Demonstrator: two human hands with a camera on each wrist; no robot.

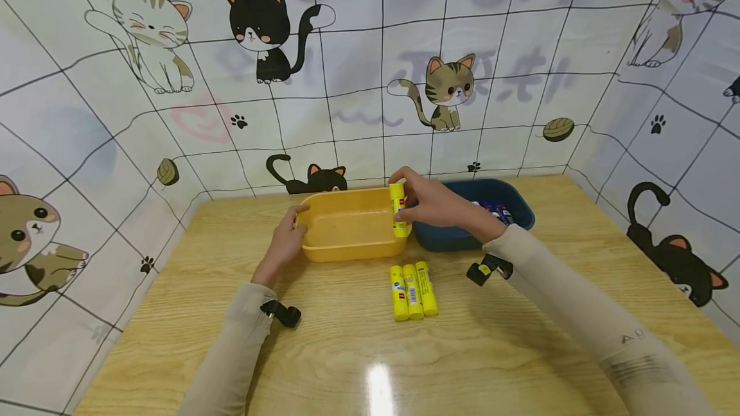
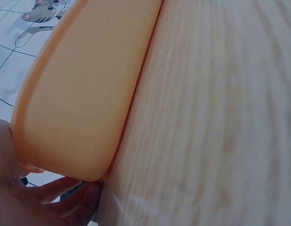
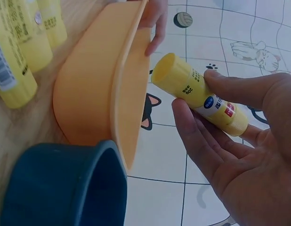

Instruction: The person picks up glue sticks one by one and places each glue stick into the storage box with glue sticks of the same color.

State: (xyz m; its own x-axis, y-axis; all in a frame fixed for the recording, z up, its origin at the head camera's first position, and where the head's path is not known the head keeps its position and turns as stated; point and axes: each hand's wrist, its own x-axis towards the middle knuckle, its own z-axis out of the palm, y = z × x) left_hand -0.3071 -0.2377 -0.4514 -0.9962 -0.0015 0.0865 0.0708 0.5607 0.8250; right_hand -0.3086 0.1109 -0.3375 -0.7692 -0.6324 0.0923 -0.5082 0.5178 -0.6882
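My right hand (image 1: 430, 201) pinches a yellow glue stick (image 3: 199, 94) between thumb and fingers. It holds the stick over the right end of a yellow plastic bin (image 1: 352, 251), above the rim. At the bin's left end, my left hand (image 1: 287, 236) grips the wall, with the thumb near the rim and the fingers (image 2: 72, 202) curled low round the outside. The yellow bin looks bare inside. In front of it, three more yellow glue sticks (image 1: 413, 291) lie side by side on the table.
A dark blue bin (image 1: 445, 241) stands right beside the yellow one, with several dark purple-blue items (image 1: 502, 214) inside, partly hidden by my right forearm. Both bins stand on a wooden table (image 1: 324, 352). A cat-printed sheet (image 1: 358, 82) rises behind and at both sides.
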